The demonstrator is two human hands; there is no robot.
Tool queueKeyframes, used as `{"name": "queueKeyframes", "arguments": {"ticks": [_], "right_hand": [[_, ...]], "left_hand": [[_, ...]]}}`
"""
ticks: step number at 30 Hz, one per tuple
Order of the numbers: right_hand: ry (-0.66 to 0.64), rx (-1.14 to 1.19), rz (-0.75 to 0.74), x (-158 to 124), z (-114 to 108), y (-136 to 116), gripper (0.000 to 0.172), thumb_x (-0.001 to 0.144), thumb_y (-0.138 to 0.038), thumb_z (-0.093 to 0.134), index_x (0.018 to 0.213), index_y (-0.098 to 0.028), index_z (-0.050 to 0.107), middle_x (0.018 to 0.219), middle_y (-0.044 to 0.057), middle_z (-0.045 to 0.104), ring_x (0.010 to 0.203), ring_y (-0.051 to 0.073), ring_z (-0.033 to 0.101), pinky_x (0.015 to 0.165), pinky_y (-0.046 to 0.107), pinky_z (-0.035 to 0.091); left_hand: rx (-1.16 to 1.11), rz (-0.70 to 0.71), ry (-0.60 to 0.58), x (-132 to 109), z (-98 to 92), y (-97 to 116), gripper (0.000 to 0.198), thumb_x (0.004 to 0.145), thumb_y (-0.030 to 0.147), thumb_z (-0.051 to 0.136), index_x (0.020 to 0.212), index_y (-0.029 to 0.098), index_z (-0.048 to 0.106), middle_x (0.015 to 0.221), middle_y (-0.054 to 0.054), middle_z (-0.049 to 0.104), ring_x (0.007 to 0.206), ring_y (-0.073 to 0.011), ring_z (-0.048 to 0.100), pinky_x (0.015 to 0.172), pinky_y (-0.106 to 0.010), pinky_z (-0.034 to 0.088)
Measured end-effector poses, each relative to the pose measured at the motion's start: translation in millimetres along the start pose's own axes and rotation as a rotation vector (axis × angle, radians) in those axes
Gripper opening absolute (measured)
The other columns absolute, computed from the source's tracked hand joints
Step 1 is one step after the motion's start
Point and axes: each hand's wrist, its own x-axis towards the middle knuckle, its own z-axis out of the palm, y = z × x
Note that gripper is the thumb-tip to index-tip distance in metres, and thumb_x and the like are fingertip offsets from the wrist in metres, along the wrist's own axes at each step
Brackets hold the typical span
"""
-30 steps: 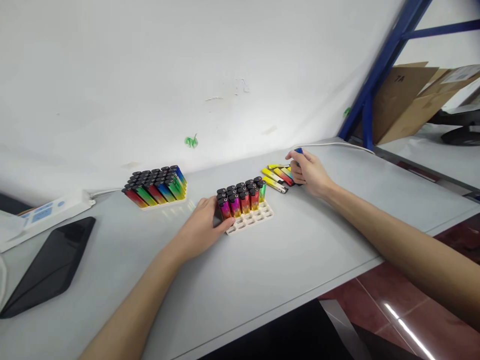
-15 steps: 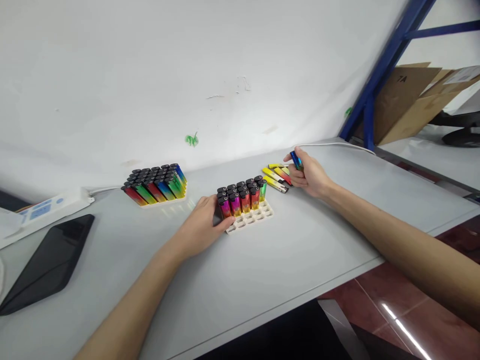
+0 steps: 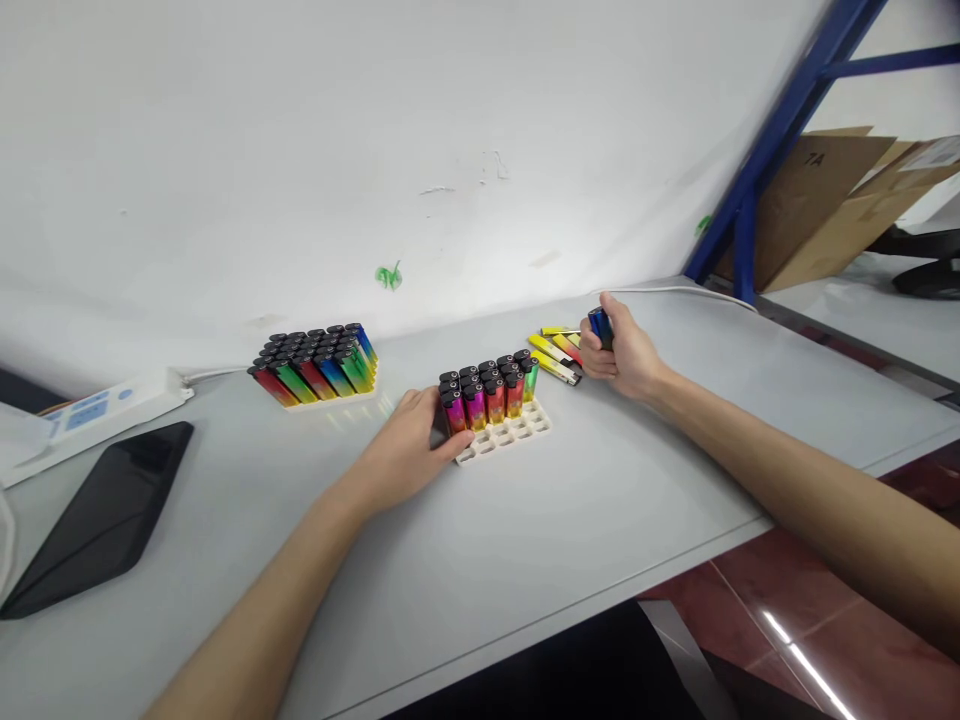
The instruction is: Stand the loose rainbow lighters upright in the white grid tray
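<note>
In my right hand (image 3: pixel 626 350) is a blue lighter (image 3: pixel 600 326), fingers wrapped round its body and the thumb raised by its top. My left hand (image 3: pixel 412 437) grips the left end of a cream tray with slots (image 3: pixel 517 432), thumb along the front corner and the other fingers partly hidden behind. Several upright lighters (image 3: pixel 493 400) in pink, red and green fill the tray's back rows, while its front slots are bare. Yellow and red lighters (image 3: pixel 553 352) lie loose just left of my right hand.
A second tray of upright lighters (image 3: pixel 319 370) stands by the wall at left. Nearer me lie a black phone (image 3: pixel 101 520) and a white power strip (image 3: pixel 105 410). A white cable (image 3: pixel 675 288) runs along the back. Cardboard boxes (image 3: pixel 825 210) sit behind a blue frame (image 3: pixel 772 140) at right.
The lighter in my right hand has turned more upright, and the fingers have closed further round it. My left hand stays at the tray. The view has shifted slightly.
</note>
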Motion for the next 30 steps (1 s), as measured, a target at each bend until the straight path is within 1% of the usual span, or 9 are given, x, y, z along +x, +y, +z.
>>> {"name": "queueKeyframes", "arguments": {"ticks": [4, 7, 10, 15, 21, 25, 27, 28, 30], "right_hand": [[0.062, -0.024, 0.024, -0.7, 1.9, -2.8, 0.053, 0.093, -0.059, 0.046, 0.055, -0.024, 0.035, 0.044, -0.007, 0.019, 0.040, 0.008, 0.010, 0.038, 0.025, 0.012], [0.078, -0.034, 0.035, -0.1, 2.4, -2.2, 0.049, 0.092, -0.056, 0.046, 0.056, -0.024, 0.034, 0.044, -0.007, 0.019, 0.040, 0.008, 0.010, 0.038, 0.025, 0.012], [0.087, -0.026, 0.023, 0.7, 3.1, 0.2, 0.050, 0.092, -0.056, 0.047, 0.056, -0.024, 0.035, 0.044, -0.007, 0.020, 0.040, 0.008, 0.010, 0.038, 0.025, 0.012], [0.110, -0.049, 0.005, -0.1, 5.4, -0.2, 0.056, 0.093, -0.065, 0.047, 0.056, -0.024, 0.035, 0.044, -0.007, 0.018, 0.040, 0.008, 0.010, 0.039, 0.026, 0.010], [0.088, -0.085, 0.008, -0.9, 2.2, -0.4, 0.051, 0.091, -0.057, 0.049, 0.054, -0.024, 0.037, 0.044, -0.006, 0.020, 0.040, 0.009, 0.011, 0.040, 0.027, 0.011], [0.084, -0.120, -0.012, 0.0, 1.3, 2.9, 0.052, 0.091, -0.062, 0.049, 0.056, -0.025, 0.040, 0.043, -0.006, 0.020, 0.040, 0.010, 0.013, 0.040, 0.028, 0.013], [0.043, -0.144, -0.043, -0.4, 3.0, 3.2, 0.053, 0.090, -0.069, 0.050, 0.061, -0.024, 0.048, 0.044, -0.006, 0.023, 0.040, 0.010, 0.015, 0.041, 0.028, 0.016], [0.008, -0.153, -0.070, -1.0, 4.1, 2.8, 0.054, 0.090, -0.071, 0.051, 0.066, -0.023, 0.053, 0.045, -0.006, 0.026, 0.041, 0.011, 0.018, 0.041, 0.028, 0.019], [-0.065, -0.160, -0.111, -3.0, 5.7, 0.9, 0.052, 0.088, -0.073, 0.055, 0.077, -0.022, 0.061, 0.051, -0.005, 0.037, 0.044, 0.012, 0.031, 0.045, 0.029, 0.032]], "left_hand": [[0.001, -0.017, 0.002, -0.6, -0.1, 0.1, 0.027, 0.092, 0.047, 0.058, 0.106, 0.024, 0.057, 0.102, -0.006, 0.061, 0.103, -0.0289, 0.058, 0.085, -0.040, 0.049], [0.004, -0.026, -0.006, -0.9, -0.5, 0.1, 0.027, 0.092, 0.048, 0.058, 0.104, 0.025, 0.057, 0.102, -0.006, 0.061, 0.103, -0.0288, 0.058, 0.085, -0.039, 0.050], [0.006, -0.022, -0.009, -0.9, -0.7, 0.0, 0.026, 0.092, 0.047, 0.058, 0.105, 0.025, 0.057, 0.102, -0.005, 0.062, 0.104, -0.0288, 0.058, 0.086, -0.039, 0.050], [0.004, -0.014, -0.009, -1.1, -0.5, -0.3, 0.027, 0.092, 0.047, 0.057, 0.107, 0.024, 0.057, 0.103, -0.006, 0.061, 0.106, -0.0289, 0.058, 0.088, -0.040, 0.050], [0.012, -0.029, -0.011, -1.5, -1.1, 0.8, 0.028, 0.093, 0.050, 0.057, 0.103, 0.024, 0.056, 0.100, -0.006, 0.060, 0.102, -0.0282, 0.058, 0.084, -0.040, 0.051], [0.007, -0.017, 0.006, -0.5, -0.7, 0.7, 0.027, 0.092, 0.048, 0.059, 0.103, 0.024, 0.058, 0.099, -0.006, 0.061, 0.101, -0.0284, 0.059, 0.082, -0.040, 0.052], [0.002, -0.005, 0.017, -0.3, -0.6, 0.6, 0.026, 0.091, 0.047, 0.060, 0.104, 0.024, 0.058, 0.098, -0.005, 0.062, 0.101, -0.0283, 0.059, 0.083, -0.039, 0.052], [0.001, -0.001, 0.018, -0.3, -0.6, 0.7, 0.025, 0.091, 0.046, 0.060, 0.104, 0.024, 0.058, 0.098, -0.005, 0.062, 0.102, -0.0283, 0.059, 0.083, -0.039, 0.052], [0.001, -0.001, 0.011, -0.5, -0.7, 1.1, 0.025, 0.092, 0.046, 0.059, 0.103, 0.024, 0.058, 0.099, -0.006, 0.062, 0.103, -0.0285, 0.059, 0.085, -0.040, 0.052]]}}
